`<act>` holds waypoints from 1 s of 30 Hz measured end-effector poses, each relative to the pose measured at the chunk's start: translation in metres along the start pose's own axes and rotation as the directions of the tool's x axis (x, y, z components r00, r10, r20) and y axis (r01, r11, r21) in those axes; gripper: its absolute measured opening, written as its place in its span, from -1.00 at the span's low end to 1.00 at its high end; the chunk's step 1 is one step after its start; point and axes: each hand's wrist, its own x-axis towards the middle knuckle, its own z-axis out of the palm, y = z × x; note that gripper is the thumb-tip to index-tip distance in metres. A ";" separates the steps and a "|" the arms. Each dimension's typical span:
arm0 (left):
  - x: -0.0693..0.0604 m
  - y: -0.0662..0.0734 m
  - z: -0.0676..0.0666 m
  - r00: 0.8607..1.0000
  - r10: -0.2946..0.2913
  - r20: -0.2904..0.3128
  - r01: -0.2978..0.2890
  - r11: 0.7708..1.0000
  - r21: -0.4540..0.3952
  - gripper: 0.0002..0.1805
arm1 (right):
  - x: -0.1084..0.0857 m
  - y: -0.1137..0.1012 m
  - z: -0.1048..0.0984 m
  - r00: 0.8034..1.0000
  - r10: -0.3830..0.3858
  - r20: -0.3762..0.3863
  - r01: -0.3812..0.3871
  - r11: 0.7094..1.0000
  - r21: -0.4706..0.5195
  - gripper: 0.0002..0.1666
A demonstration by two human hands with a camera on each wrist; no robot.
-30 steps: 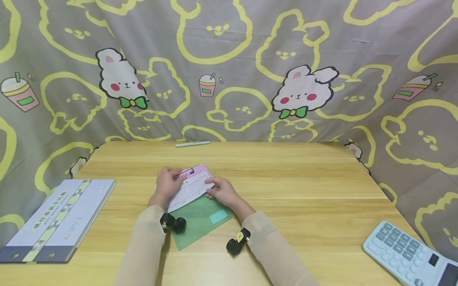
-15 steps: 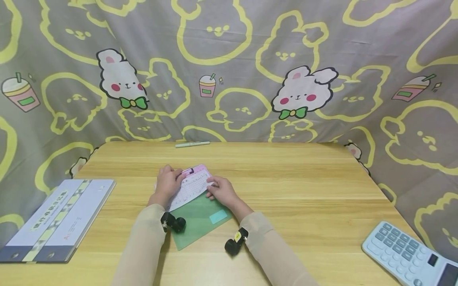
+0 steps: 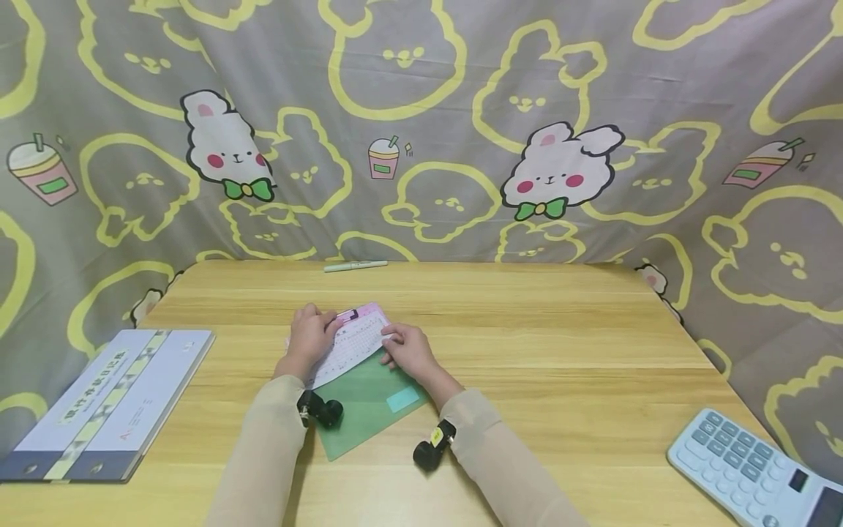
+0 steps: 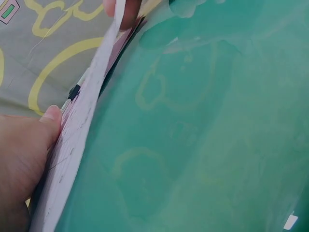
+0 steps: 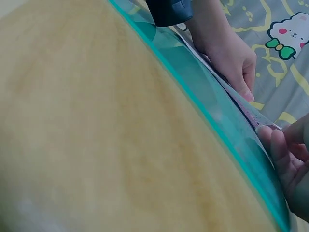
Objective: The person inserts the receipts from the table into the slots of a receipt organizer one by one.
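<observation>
A green glossy folder [image 3: 356, 421] with a pale blue label [image 3: 403, 400] lies slanted on the table. Over its far part are a white printed sheet [image 3: 352, 351] and a pink-topped paper [image 3: 371, 310], beside a dark clip [image 3: 353, 315]. My left hand [image 3: 309, 340] holds the papers at their upper left, its thumb [image 4: 52, 116] on top near the clip. At the right edge, my right hand [image 3: 408, 351] pinches the white sheet between thumb and fingers. In the left wrist view this sheet bows up off the green surface. The left fingers' undersides are hidden.
A thick ledger [image 3: 112, 402] with a patterned band lies at the left. At the right front corner is a pale blue calculator [image 3: 744, 461]. A pen [image 3: 356, 266] lies along the back edge, before a cartoon-print curtain [image 3: 435, 146].
Since a second ago my right hand has shifted slightly to the right along with the sheet's edge. My left hand has crept slightly around the clip. Everything else stays put.
</observation>
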 end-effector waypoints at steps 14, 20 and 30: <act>0.000 0.002 -0.002 1.000 0.002 -0.007 -0.002 1.000 -0.002 -0.62 | 0.006 -0.001 0.003 0.999 -0.013 -0.045 0.011 0.999 -0.046 -0.78; 0.001 0.002 -0.003 1.000 0.010 -0.001 -0.010 1.000 0.023 -0.61 | 0.006 0.000 0.001 0.999 0.015 -0.044 -0.017 0.999 -0.028 -0.80; 0.000 0.004 -0.005 1.000 -0.006 0.019 0.005 1.000 0.017 -0.60 | 0.007 0.000 0.000 0.999 0.037 0.016 -0.037 0.999 -0.026 -0.78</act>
